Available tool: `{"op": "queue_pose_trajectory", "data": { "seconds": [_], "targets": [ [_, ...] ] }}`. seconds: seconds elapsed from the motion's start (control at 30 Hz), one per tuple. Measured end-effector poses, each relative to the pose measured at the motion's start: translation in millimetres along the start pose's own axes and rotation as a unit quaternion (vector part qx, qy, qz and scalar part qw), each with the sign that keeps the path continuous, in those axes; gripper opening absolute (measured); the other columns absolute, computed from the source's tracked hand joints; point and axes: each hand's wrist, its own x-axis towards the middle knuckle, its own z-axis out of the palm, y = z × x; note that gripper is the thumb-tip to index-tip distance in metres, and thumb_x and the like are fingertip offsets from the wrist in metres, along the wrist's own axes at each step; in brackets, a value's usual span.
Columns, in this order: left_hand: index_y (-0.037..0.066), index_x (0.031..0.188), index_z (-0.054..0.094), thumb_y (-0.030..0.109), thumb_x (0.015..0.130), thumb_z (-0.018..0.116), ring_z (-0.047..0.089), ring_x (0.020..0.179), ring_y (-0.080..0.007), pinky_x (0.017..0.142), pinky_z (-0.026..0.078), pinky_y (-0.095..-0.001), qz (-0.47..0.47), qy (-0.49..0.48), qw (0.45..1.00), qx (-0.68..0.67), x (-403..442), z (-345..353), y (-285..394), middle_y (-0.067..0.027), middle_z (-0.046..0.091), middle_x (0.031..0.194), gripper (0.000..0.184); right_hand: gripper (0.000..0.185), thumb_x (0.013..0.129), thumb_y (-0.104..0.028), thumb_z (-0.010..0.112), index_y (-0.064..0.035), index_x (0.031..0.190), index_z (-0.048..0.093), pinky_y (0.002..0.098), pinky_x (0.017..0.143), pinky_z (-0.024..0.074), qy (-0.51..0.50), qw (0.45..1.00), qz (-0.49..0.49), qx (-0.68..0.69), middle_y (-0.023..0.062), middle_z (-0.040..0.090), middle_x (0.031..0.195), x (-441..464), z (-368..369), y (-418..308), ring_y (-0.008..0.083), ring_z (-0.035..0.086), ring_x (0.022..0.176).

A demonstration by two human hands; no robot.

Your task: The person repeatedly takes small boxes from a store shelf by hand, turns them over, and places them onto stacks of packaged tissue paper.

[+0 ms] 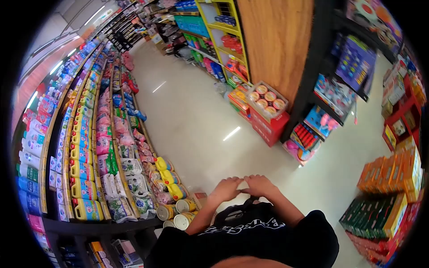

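My left hand [226, 189] and my right hand [260, 185] are held together in front of my body, fingers curled and fingertips nearly meeting. A small dark thing [254, 197] shows just under the right hand; whether the fingers grip it cannot be made out. Behind the hands is my black shirt [250, 241] with white lettering. Left of my left arm, several round tins [185, 206] stand at the shelf end, with yellow bottles [170, 177] beyond them.
A long shelf of yellow jugs [83, 185] and pink packs runs along my left. Ahead, a red box [269, 126] topped with round tubs stands by a wooden panel [275, 44]. Stacked orange cartons [388, 174] are at the right. Pale floor [192, 129] lies between.
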Motion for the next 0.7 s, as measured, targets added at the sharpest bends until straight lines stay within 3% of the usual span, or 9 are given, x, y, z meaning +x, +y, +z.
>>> {"op": "queue_pose_trajectory", "data": {
  "seconds": [0.07,0.17,0.4,0.5,0.63,0.7],
  "targets": [
    [0.005,0.134,0.053,0.038,0.092,0.063,0.061,0.112,-0.0376,0.094,0.049,-0.0481,-0.072,0.127,0.989,-0.023,5.4,-28.4,-27.0,-0.019,0.061,0.126,0.054,0.054,0.084,-0.048,0.069,-0.0037,0.113,0.059,0.051,0.084,0.0522,0.0,0.999,-0.007,-0.032,0.0195,0.067,0.107,37.7,-33.3,7.5,0.0402,0.065,0.099],
    [0.004,0.135,0.053,0.038,0.093,0.062,0.06,0.113,-0.038,0.096,0.049,-0.0482,-0.156,0.168,0.973,-0.04,5.3,-40.4,-82.0,-0.0202,0.06,0.129,0.054,0.054,0.083,-0.048,0.069,-0.0038,0.113,0.06,0.0509,0.086,0.0517,-0.023,0.998,-0.038,-0.045,0.0197,0.066,0.109,93.7,-75.8,11.7,0.0409,0.064,0.101],
    [0.004,0.135,0.054,0.055,0.091,0.06,0.058,0.118,-0.0418,0.098,0.048,-0.0499,-0.276,-0.002,0.951,-0.138,28.5,-25.8,-222.6,-0.0239,0.06,0.128,0.067,0.054,0.083,-0.05,0.069,-0.0043,0.111,0.062,0.0504,0.085,0.0523,-0.128,0.985,-0.109,-0.036,0.0196,0.067,0.108,243.6,-116.0,7.9,0.0398,0.065,0.101],
    [0.005,0.134,0.055,0.056,0.09,0.06,0.058,0.118,-0.0423,0.098,0.048,-0.0503,-0.289,0.017,0.947,-0.141,60.8,-39.6,-289.3,-0.0238,0.061,0.127,0.068,0.054,0.083,-0.05,0.069,-0.0044,0.11,0.062,0.0502,0.084,0.0529,-0.119,0.984,-0.12,-0.053,0.019,0.068,0.104,307.5,-139.4,6.0,0.0402,0.066,0.098],
    [0.005,0.134,0.055,0.053,0.09,0.06,0.06,0.116,-0.041,0.096,0.049,-0.051,-0.278,0.035,0.954,-0.102,125.2,-120.3,-366.1,-0.0231,0.061,0.127,0.066,0.059,0.088,-0.052,0.063,-0.0038,0.121,0.059,0.0493,0.091,0.0497,-0.17,0.978,-0.09,-0.078,0.0192,0.065,0.116,396.8,-202.7,3.7,0.0381,0.063,0.109],
    [0.005,0.134,0.055,0.052,0.09,0.061,0.06,0.114,-0.0402,0.095,0.05,-0.0511,-0.265,0.078,0.957,-0.094,158.1,-190.6,-383.5,-0.0224,0.061,0.126,0.064,0.059,0.088,-0.051,0.064,-0.0034,0.122,0.058,0.0494,0.091,0.0497,-0.137,0.984,-0.072,-0.092,0.0197,0.065,0.114,437.9,-235.9,0.6,0.0386,0.062,0.109]
  ]
}}
